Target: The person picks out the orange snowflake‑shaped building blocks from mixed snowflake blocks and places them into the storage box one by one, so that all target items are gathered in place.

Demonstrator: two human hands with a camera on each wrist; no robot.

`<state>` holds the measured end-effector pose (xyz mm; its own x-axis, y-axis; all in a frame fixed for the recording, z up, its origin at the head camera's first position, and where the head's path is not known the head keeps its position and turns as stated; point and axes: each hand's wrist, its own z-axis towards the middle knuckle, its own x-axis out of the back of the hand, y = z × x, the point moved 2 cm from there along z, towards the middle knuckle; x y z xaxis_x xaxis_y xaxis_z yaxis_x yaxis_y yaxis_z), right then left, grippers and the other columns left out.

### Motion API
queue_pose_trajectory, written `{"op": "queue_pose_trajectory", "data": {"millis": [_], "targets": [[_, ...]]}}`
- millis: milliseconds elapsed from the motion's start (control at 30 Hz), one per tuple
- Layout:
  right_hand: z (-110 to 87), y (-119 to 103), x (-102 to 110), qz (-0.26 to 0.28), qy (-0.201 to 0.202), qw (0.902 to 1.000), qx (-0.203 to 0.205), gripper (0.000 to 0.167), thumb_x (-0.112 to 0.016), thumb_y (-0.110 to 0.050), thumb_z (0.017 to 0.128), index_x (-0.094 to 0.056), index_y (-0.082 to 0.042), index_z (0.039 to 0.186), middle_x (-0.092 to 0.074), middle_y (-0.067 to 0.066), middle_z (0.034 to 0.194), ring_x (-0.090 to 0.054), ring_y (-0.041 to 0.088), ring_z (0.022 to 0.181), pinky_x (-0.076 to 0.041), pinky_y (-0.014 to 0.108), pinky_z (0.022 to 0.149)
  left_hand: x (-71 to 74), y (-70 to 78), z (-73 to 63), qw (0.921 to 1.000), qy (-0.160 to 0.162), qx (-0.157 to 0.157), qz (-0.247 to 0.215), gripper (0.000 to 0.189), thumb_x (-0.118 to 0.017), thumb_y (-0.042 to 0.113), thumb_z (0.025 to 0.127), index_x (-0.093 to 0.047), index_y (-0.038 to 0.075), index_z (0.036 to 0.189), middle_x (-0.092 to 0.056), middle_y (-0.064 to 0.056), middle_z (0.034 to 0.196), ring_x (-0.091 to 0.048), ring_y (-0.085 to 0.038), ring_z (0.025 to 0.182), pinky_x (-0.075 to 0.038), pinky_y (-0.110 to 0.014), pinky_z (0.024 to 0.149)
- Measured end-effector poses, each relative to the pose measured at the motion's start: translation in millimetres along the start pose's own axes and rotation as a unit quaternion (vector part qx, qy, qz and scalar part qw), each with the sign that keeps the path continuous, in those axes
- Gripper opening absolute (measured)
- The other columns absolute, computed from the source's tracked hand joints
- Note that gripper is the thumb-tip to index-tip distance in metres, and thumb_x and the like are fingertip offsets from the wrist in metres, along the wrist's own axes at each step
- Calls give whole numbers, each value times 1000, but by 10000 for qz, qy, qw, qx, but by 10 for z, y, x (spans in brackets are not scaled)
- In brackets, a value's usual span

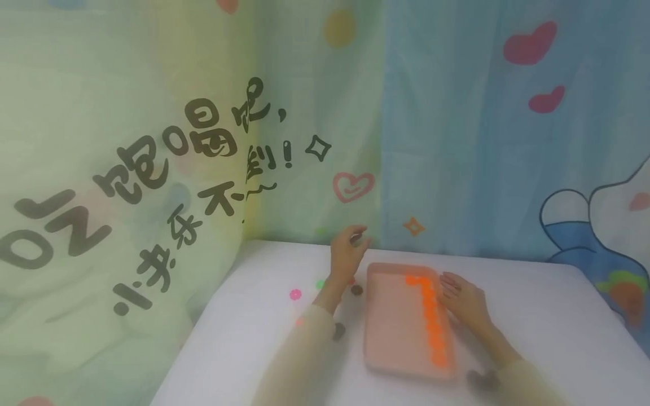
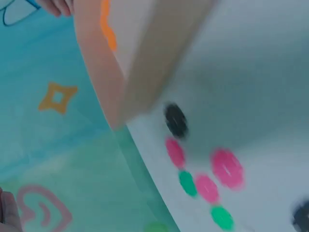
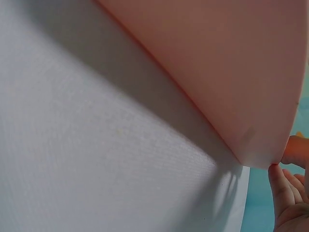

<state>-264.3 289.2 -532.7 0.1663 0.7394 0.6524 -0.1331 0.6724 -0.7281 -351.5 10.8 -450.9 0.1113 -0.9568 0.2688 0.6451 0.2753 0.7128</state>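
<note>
A pink rectangular tray (image 1: pixel 396 327) sits on the white table in the head view, with a row of small bright orange pieces (image 1: pixel 431 321) along its right side and upper right end. My right hand (image 1: pixel 464 299) is at the tray's right rim; in the right wrist view, its thumb and finger (image 3: pixel 277 186) pinch the corner of the tray (image 3: pixel 231 72). Beyond the tray's upper left, my left hand (image 1: pixel 347 254) is raised, fingers arched and thumb apart, with a gap between them. Only a sliver of that hand shows at the left wrist view's edge.
Small round pieces lie left of the tray: pink (image 2: pixel 227 168), green (image 2: pixel 222 217) and black (image 2: pixel 175 120). One pink piece (image 1: pixel 295 294) with a scalloped rim lies farther left. A printed curtain (image 1: pixel 457 141) hangs behind the table (image 1: pixel 538 316).
</note>
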Motion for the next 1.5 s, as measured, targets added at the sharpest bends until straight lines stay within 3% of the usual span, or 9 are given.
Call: {"op": "queue_pose_trajectory", "data": {"millis": [167, 267, 567, 800, 967, 1200, 1333, 1500], "targets": [[24, 50, -27, 278, 48, 9995, 124, 51, -65, -11, 92, -47, 11, 135, -55, 28, 131, -56, 41, 117, -46, 45, 90, 436, -127, -84, 9976, 297, -506, 356, 30, -73, -7, 81, -64, -7, 109, -68, -21, 107, -67, -36, 98, -55, -38, 85], [35, 47, -36, 290, 15, 9994, 164, 52, -65, -13, 93, -46, 12, 134, -54, 30, 130, -54, 43, 117, -46, 47, 91, 682, -183, -159, 9968, 346, -638, 345, 32, -73, -7, 80, -63, -8, 110, -67, -23, 108, -66, -38, 99, -54, -44, 85], [101, 197, -93, -319, 22, 9995, 57, 51, -62, -14, 94, -47, 10, 136, -54, 27, 132, -51, 42, 122, -42, 52, 96, 1271, -312, -494, 9970, 379, -434, 521, 30, -73, -11, 78, -64, -9, 106, -66, -23, 105, -64, -37, 100, -54, -45, 85], [101, 215, -92, -398, -56, 9992, 77, 52, -59, -20, 97, -45, 10, 137, -52, 27, 134, -48, 44, 125, -41, 55, 97, 1541, -389, -780, 9937, -185, -254, 1080, 33, -76, -11, 75, -64, -7, 106, -67, -18, 105, -64, -32, 101, -54, -42, 84], [81, 167, -95, -380, -205, 9991, -53, 54, -54, -25, 100, -43, 10, 139, -49, 29, 137, -44, 46, 128, -39, 58, 99, 1638, -502, -1012, 9900, -1027, 351, 904, 33, -77, -7, 77, -66, -1, 108, -68, -12, 106, -65, -29, 102, -53, -43, 86], [72, 137, -84, -412, -304, 9986, -129, 55, -55, -25, 99, -41, 11, 139, -47, 29, 138, -43, 46, 128, -38, 57, 100, 1678, -637, -1258, 9663, -2154, 1277, 600, 28, -72, -6, 82, -68, 2, 109, -68, -10, 109, -63, -30, 107, -51, -42, 91], [64, 128, -74, -348, -354, 9986, -173, 56, -55, -23, 99, -40, 11, 140, -46, 30, 138, -43, 46, 129, -38, 57, 100, 1689, -660, -1304, 9472, -2500, 1788, 911, 23, -71, 6, 88, -70, 12, 110, -68, 3, 109, -62, -19, 109, -52, -36, 92], [69, 118, -75, -345, -384, 9984, -239, 56, -55, -24, 99, -39, 11, 140, -45, 30, 139, -41, 46, 129, -38, 58, 100, 1688, -722, -1338, 9238, -2816, 2258, 1274, 20, -71, 19, 90, -70, 22, 110, -68, 10, 106, -61, -15, 109, -52, -36, 90]]}}
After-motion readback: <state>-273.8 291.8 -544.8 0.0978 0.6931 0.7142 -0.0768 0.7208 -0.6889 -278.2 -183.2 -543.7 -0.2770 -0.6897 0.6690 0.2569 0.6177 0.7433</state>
